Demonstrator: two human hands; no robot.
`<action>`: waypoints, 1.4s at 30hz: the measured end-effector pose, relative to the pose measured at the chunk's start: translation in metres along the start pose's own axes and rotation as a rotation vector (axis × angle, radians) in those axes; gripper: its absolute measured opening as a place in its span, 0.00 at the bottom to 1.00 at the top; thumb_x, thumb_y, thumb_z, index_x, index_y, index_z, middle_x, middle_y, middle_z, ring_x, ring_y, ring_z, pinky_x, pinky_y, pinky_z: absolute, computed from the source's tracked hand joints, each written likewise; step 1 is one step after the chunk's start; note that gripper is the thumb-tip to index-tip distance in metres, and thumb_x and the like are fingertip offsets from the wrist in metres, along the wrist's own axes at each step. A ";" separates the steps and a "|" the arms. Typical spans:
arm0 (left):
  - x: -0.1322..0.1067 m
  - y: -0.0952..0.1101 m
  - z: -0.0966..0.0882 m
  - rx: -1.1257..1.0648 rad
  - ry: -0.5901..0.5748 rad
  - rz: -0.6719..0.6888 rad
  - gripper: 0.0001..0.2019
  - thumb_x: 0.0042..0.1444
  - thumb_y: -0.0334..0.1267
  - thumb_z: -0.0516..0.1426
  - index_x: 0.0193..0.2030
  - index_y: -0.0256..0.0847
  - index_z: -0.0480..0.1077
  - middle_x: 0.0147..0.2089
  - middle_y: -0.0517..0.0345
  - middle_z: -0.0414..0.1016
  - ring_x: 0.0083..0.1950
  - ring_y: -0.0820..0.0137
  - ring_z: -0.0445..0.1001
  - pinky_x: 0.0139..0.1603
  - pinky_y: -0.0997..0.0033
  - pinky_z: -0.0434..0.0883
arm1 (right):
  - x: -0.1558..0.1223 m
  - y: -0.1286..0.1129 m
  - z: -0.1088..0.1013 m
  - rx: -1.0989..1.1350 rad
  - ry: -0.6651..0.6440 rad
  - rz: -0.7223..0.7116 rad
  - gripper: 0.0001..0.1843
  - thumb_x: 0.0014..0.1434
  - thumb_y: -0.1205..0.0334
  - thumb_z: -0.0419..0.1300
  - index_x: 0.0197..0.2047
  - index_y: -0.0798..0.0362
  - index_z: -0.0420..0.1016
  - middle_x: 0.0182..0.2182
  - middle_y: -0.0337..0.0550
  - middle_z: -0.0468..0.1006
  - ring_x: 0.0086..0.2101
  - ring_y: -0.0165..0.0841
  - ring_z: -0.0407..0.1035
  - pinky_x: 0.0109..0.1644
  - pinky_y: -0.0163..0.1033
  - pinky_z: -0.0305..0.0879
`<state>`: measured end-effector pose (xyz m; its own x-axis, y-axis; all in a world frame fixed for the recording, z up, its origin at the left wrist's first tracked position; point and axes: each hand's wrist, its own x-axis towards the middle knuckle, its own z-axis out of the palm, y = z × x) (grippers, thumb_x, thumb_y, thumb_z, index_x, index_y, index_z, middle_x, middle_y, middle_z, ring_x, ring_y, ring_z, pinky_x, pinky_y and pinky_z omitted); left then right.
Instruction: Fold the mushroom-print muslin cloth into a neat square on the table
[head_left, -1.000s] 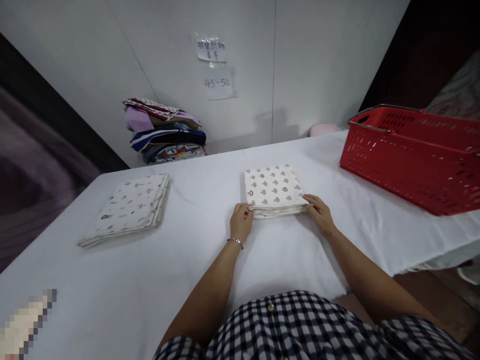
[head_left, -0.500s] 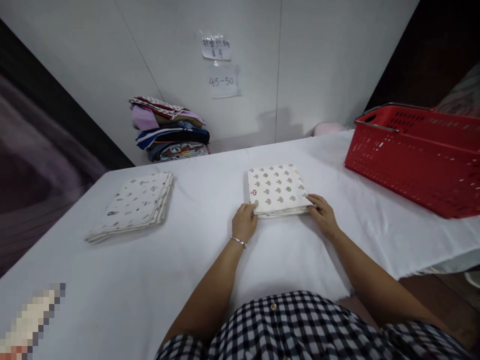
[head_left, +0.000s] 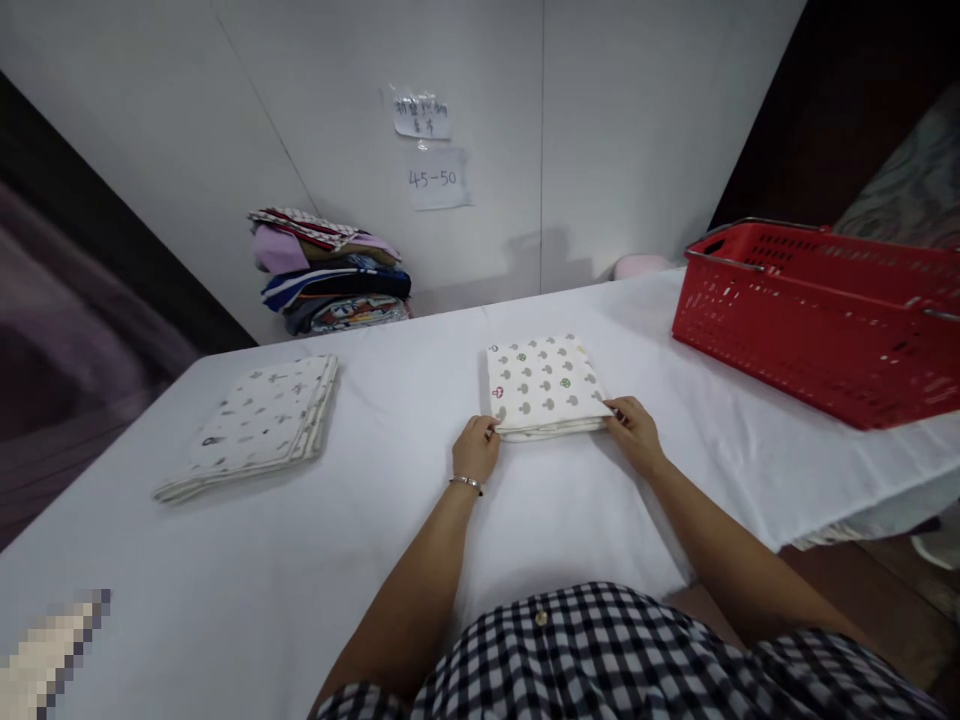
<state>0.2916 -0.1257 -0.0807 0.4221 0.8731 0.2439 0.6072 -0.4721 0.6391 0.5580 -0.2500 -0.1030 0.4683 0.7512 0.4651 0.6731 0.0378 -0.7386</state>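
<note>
P1: White-covered counter (head_left: 315,600) up against a plain grey wall, that's pretty much the whole room from where I'm standing. What's the person actually got?

P2: Small folded cloth (head_left: 541,385), white with little mushroom-looking prints. It's lying flat on the counter, roughly mid-way across and straight in front of them. Both hands are at its near edge, one per corner.

P1: Gripping it?

P2: Left hand (head_left: 475,450) is curled at the near left corner with fingertips on the layers, but honestly I can't tell if it's pinching or just touching. Right hand (head_left: 634,437) looks loose and open, with its fingertips against the near right corner. Thin bracelet (head_left: 466,483) on the left wrist, checked shirt (head_left: 600,660).

P1: Anything else around?

P2: Second cloth (head_left: 259,420), folded too with a paler print, well off to the left on the counter. Red basket (head_left: 817,310) sits far right, well apart from the hands. Back left there's a pile (head_left: 330,275) of mixed coloured fabrics against the wall. A note (head_left: 439,180) reading 45-50 is taped up beside it, and there's another above that I can't read.
</note>
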 end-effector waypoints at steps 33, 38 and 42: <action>0.055 0.018 0.019 0.176 -0.110 -0.432 0.18 0.63 0.49 0.38 0.41 0.42 0.62 0.42 0.47 0.75 0.44 0.59 0.73 0.40 0.64 0.65 | 0.074 -0.007 0.022 -0.546 -0.396 0.447 0.29 0.58 0.44 0.48 0.54 0.55 0.66 0.46 0.54 0.74 0.45 0.42 0.69 0.43 0.40 0.61; 0.054 0.009 0.015 0.174 -0.139 -0.411 0.17 0.62 0.49 0.39 0.39 0.43 0.63 0.42 0.49 0.75 0.45 0.60 0.73 0.40 0.64 0.65 | 0.072 0.002 0.017 -0.470 -0.395 0.436 0.26 0.58 0.45 0.49 0.51 0.54 0.69 0.43 0.50 0.76 0.41 0.39 0.70 0.41 0.36 0.61; 0.071 0.012 0.007 0.115 -0.170 -0.449 0.20 0.60 0.55 0.41 0.39 0.43 0.64 0.44 0.49 0.75 0.46 0.60 0.73 0.41 0.65 0.66 | 0.094 0.000 0.017 -0.487 -0.416 0.447 0.27 0.57 0.43 0.50 0.47 0.56 0.72 0.41 0.51 0.77 0.39 0.38 0.71 0.40 0.36 0.62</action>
<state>0.3334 -0.0705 -0.0608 0.2001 0.9656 -0.1658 0.8206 -0.0727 0.5668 0.5926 -0.1686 -0.0677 0.5656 0.8161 -0.1189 0.6916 -0.5479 -0.4706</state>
